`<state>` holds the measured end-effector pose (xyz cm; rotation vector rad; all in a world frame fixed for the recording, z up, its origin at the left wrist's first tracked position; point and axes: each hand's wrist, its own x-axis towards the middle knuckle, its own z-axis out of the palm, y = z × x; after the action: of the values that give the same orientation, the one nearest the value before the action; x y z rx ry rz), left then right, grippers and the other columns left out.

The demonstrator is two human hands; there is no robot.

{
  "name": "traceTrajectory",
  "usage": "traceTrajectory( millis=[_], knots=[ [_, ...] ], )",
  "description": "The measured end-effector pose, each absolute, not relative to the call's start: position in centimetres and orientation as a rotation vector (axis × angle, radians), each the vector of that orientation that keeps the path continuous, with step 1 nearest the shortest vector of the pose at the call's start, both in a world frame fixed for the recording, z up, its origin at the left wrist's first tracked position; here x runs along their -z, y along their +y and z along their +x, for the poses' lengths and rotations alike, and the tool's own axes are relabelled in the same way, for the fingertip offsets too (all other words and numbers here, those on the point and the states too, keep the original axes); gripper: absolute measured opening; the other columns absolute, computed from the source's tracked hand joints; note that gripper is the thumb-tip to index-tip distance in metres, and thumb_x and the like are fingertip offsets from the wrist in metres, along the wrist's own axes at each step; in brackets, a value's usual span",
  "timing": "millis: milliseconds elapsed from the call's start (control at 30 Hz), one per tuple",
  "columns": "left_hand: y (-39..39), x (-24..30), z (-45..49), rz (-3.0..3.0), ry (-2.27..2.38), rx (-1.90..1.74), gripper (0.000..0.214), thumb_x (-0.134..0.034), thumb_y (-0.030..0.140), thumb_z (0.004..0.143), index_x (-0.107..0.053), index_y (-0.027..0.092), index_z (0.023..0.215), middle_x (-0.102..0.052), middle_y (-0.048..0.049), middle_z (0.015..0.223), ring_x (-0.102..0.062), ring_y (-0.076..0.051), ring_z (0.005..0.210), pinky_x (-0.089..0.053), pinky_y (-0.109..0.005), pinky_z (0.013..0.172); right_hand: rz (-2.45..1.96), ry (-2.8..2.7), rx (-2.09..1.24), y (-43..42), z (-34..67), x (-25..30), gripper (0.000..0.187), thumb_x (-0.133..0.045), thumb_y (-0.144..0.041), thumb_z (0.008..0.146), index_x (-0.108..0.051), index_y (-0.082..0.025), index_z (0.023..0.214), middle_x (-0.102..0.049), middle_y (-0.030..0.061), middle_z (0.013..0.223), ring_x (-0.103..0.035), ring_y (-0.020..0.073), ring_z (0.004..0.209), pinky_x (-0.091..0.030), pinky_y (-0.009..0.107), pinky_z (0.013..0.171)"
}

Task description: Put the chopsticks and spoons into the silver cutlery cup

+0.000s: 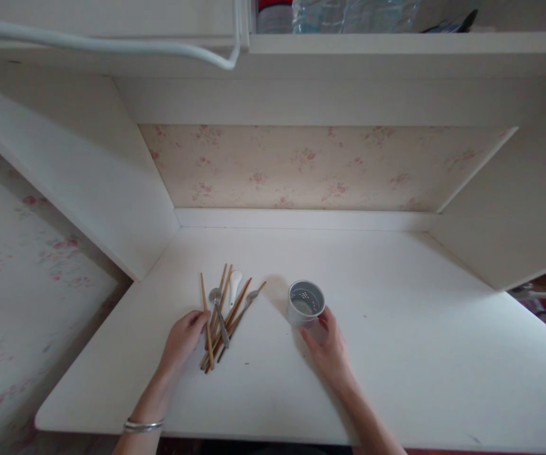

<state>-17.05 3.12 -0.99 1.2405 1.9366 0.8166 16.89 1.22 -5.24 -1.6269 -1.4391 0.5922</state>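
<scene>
My left hand has its fingers closed at the leftmost wooden chopstick, pinching it near the middle. Beside it, several more chopsticks lie in a loose, crossing pile on the white desk. A metal spoon rests across them, with a fork on the pile's right side. Behind sits a white ceramic spoon. To the right stands a grey cylindrical utensil holder, upright, with drain holes inside and nothing visible in it. My right hand grips its lower right side, thumb in front.
The white desk has side panels left and right and a low back ledge. Overhead is a shelf bearing clear plastic bottles. A white cable hangs in front at upper left.
</scene>
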Motion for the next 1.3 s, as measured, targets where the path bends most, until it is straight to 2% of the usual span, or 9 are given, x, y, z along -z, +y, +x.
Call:
traceTrajectory(
  millis=[100, 400, 767, 967, 1100, 1300],
  knots=[
    [3.1, 1.2, -17.1, 1.246, 1.947, -0.874, 0.046, -0.050, 0.061, 0.082, -0.066, 0.019, 0.078, -0.053, 0.0023, 0.058, -0.044, -0.014, 0.051, -0.032, -0.024, 0.048, -1.621, -1.445, -0.586, 1.3, 16.9, 5.3, 0.067, -0.065, -0.044, 0.080, -0.039, -0.023, 0.138, -0.061, 0.0138, 0.124, -0.060, 0.0317, 0.111, -0.049, 0.050, 0.095],
    [3.2, 1.8, -17.3, 1.124, 1.871, -0.936, 0.045, -0.055, 0.062, 0.079, -0.061, 0.018, 0.072, -0.043, 0.0057, 0.053, -0.040, -0.011, 0.048, -0.029, -0.022, 0.044, -1.633, -1.429, -0.579, 1.5, 16.9, 5.3, 0.065, -0.066, -0.045, 0.079, -0.043, -0.022, 0.135, -0.062, 0.0142, 0.121, -0.060, 0.0323, 0.110, -0.049, 0.050, 0.094],
    [3.5, 1.4, -17.0, 1.234, 1.951, -0.852, 0.043, -0.053, 0.059, 0.079, -0.068, 0.019, 0.078, -0.053, 0.0042, 0.054, -0.046, -0.014, 0.049, -0.033, -0.025, 0.049, -1.642, -1.427, -0.599, 1.4, 16.9, 5.4, 0.064, -0.067, -0.044, 0.079, -0.042, -0.025, 0.135, -0.061, 0.0128, 0.122, -0.059, 0.0315, 0.110, -0.048, 0.050, 0.095],
    [3.3, 0.5, -17.0, 1.030, 1.778, -1.022, 0.039, -0.060, 0.056, 0.076, -0.061, 0.018, 0.068, -0.049, 0.0053, 0.052, -0.044, -0.011, 0.046, -0.033, -0.024, 0.045, -1.646, -1.440, -0.591, 1.4, 16.7, 5.1, 0.069, -0.066, -0.046, 0.079, -0.038, -0.024, 0.139, -0.059, 0.0131, 0.127, -0.058, 0.0320, 0.114, -0.049, 0.049, 0.095],
    [2.9, -2.5, -15.1, 0.955, 1.636, -1.130, 0.039, -0.066, 0.053, 0.074, -0.066, 0.015, 0.081, -0.067, -0.0044, 0.077, -0.062, -0.017, 0.070, -0.044, -0.023, 0.052, -1.688, -1.490, -0.634, 1.4, 16.3, 3.8, 0.080, -0.067, -0.054, 0.078, -0.032, -0.025, 0.144, -0.056, 0.0140, 0.136, -0.055, 0.0356, 0.122, -0.049, 0.050, 0.094],
    [3.8, -8.6, -8.5, 1.032, 1.311, -1.281, 0.050, -0.073, 0.051, 0.075, -0.062, 0.014, 0.107, -0.070, -0.0070, 0.088, -0.067, -0.018, 0.073, -0.056, -0.026, 0.061, -1.729, -1.598, -0.627, 1.8, 15.5, 2.6, 0.057, -0.063, -0.052, 0.083, -0.046, -0.030, 0.133, -0.065, 0.0077, 0.125, -0.059, 0.0340, 0.116, -0.045, 0.051, 0.097]
  ],
)
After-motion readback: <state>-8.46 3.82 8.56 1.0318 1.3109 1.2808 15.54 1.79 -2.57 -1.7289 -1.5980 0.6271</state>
